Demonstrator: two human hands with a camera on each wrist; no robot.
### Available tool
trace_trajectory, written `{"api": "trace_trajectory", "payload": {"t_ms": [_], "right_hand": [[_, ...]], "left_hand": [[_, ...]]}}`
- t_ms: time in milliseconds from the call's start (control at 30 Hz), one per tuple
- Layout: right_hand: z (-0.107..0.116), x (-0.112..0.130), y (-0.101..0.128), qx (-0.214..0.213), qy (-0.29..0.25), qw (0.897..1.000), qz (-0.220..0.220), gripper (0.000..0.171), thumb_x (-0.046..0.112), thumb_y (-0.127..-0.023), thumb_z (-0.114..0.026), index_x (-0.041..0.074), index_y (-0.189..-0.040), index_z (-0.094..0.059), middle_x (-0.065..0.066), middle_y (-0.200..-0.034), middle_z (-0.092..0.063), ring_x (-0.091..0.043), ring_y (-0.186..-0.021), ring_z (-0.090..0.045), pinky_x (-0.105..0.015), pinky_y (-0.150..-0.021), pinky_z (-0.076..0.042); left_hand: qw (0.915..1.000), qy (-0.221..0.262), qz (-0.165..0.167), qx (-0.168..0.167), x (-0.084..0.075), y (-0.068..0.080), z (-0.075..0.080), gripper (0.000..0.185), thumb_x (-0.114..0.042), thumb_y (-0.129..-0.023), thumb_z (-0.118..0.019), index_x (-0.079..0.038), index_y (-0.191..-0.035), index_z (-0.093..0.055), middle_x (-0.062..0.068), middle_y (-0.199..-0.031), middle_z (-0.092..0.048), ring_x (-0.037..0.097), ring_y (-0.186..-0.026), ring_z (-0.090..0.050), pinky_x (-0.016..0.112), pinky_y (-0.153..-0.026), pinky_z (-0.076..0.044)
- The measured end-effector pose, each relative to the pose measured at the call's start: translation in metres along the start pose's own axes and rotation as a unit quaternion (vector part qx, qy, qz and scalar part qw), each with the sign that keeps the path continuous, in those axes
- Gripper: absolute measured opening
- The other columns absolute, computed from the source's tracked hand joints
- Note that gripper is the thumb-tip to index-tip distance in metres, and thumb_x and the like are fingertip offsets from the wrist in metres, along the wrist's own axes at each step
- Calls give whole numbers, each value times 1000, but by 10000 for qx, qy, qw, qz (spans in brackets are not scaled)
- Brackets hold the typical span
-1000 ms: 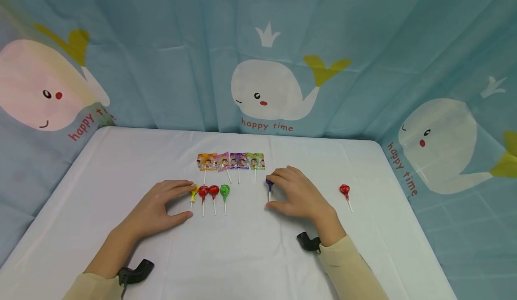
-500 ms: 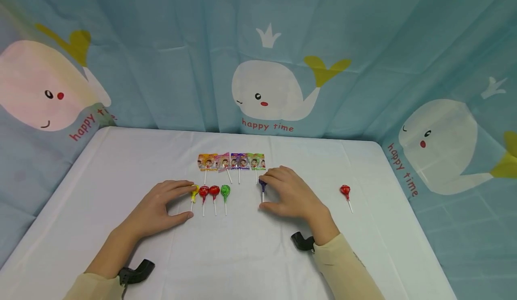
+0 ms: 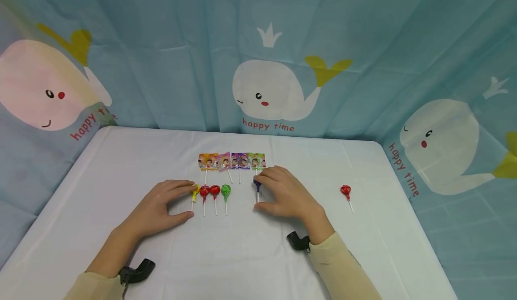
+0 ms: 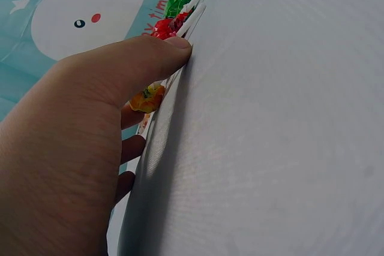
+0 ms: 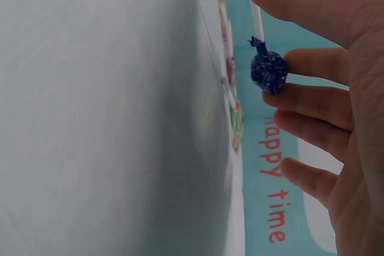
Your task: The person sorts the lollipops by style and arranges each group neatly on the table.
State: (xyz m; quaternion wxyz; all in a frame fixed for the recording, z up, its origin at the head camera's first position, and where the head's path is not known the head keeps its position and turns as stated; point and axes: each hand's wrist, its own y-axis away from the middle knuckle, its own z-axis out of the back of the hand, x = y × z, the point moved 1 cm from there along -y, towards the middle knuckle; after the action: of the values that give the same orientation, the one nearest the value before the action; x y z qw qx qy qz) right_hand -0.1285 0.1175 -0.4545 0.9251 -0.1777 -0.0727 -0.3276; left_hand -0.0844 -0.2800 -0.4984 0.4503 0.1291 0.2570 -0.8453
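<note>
My left hand [image 3: 155, 208] is at the left end of a row of lollipops, with a yellow lollipop [image 3: 195, 194] between its fingertips and thumb; the thumb is at the stick's lower end. Two red lollipops [image 3: 204, 192] and a green lollipop [image 3: 226, 190] lie upright in line beside it. Right of the green one, my right hand [image 3: 286, 197] holds a dark blue lollipop [image 5: 269, 73], fingertips at the candy and thumb at the stick end. In the left wrist view the thumb partly hides the yellow lollipop's stick.
Behind the row lie flat-wrapped lollipops: orange [image 3: 208, 161], pink [image 3: 224, 161], purple [image 3: 240, 161] and green [image 3: 256, 161]. Another red lollipop [image 3: 345, 190] lies apart on the right of the white-covered table [image 3: 226, 259]. A blue whale-print curtain [image 3: 181, 80] hangs around the table.
My right hand has moved left with the dark blue lollipop, closer to the green one in the row. My left hand and the other lollipops have stayed in place.
</note>
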Motion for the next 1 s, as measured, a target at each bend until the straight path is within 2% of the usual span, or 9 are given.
{"api": "trace_trajectory", "payload": {"t_ms": [400, 1000], "right_hand": [[-5, 10, -10, 147, 4, 9998, 135, 66, 50, -91, -87, 9, -140, -71, -4, -137, -68, -24, -131, -60, -42, -122, -41], [-17, 22, -23, 312, 160, 9990, 269, 70, 55, -92, -84, 11, -145, -69, -4, -141, -67, -24, -137, -58, -41, -127, -34]], "left_hand": [[10000, 10, -8, -7, 0, -1, 1, 69, -37, -81, -97, -26, -145, -72, -3, -149, -66, 25, -135, -59, 58, -108, -45], [10000, 20, -34, 0, 0, 0, 1, 69, -36, -81, -97, -25, -145, -72, -2, -149, -66, 26, -136, -59, 57, -108, -45]]}}
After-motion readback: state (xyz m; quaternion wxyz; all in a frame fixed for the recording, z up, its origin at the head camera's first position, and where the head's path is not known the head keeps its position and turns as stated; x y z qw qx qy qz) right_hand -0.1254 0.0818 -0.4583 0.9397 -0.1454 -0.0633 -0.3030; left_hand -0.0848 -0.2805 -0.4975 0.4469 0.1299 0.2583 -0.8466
